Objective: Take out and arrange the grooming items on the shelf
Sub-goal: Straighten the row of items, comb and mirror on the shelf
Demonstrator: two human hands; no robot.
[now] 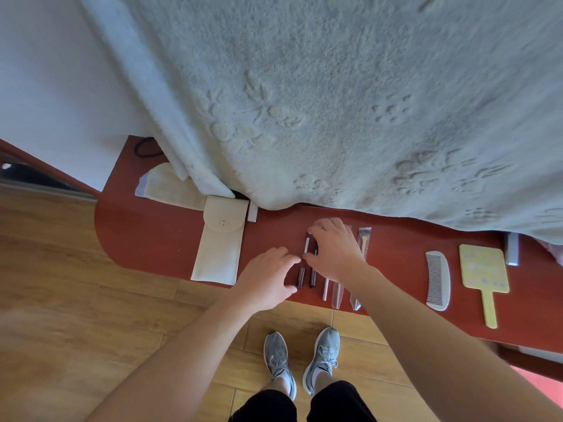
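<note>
Right hand (pixel 335 251) pinches slim dark sticks (pixel 301 277), left hand (pixel 268 275) touching (ends hidden).

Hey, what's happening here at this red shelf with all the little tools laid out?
A person stands at the red shelf with both hands on a row of slim dark tools. The left hand is at their near ends and the right hand is over their far ends; whether they pinch or just nudge is unclear. A cream snap pouch lies to the left. To the right lie clear-sleeved brushes, a comb and a yellow hand mirror.
</note>
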